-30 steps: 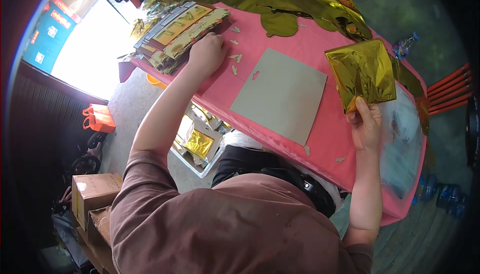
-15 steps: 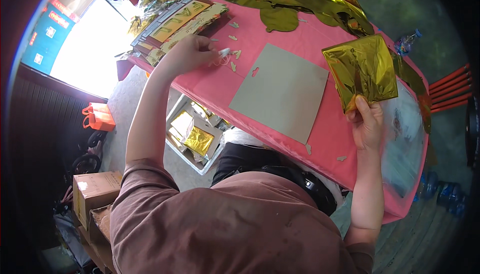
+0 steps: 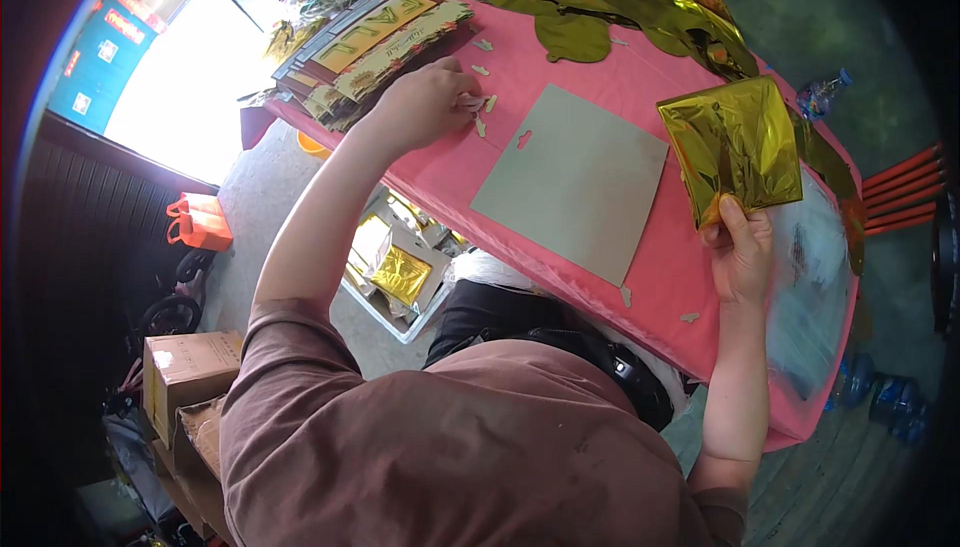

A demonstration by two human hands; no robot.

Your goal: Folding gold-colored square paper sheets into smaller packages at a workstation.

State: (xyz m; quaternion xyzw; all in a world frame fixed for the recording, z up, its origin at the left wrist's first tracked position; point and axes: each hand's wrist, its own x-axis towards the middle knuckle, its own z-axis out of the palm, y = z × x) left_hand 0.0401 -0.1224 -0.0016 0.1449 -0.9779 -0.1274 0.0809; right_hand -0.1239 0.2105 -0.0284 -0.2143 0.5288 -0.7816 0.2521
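Note:
My right hand [image 3: 742, 255] grips a folded square of shiny gold foil [image 3: 738, 142] by its near edge, thumb on top, above the right part of the pink-covered table [image 3: 672, 312]. At the table's left, my left hand [image 3: 428, 105] is closed, fingertips low over small grey card scraps [image 3: 481, 127]. Something pale shows at those fingertips, mostly hidden, so I cannot make out what it is. Between my hands lies a flat grey cardboard sheet [image 3: 575, 187] with a hang-hole slot near its left corner.
A stack of printed cards [image 3: 385, 52] stands beyond my left hand. Gold foil sheeting [image 3: 570, 32] runs along the table's far edge. Clear plastic [image 3: 800, 287] covers the right end. Below the near edge sits a crate [image 3: 408, 330] with gold packets; cartons [image 3: 190, 377] are stacked at left.
My left hand has moved right, toward the card scraps; the white, stringy bit at its fingertips is now mostly covered. My right hand still holds the gold foil. The whole view has shifted slightly.

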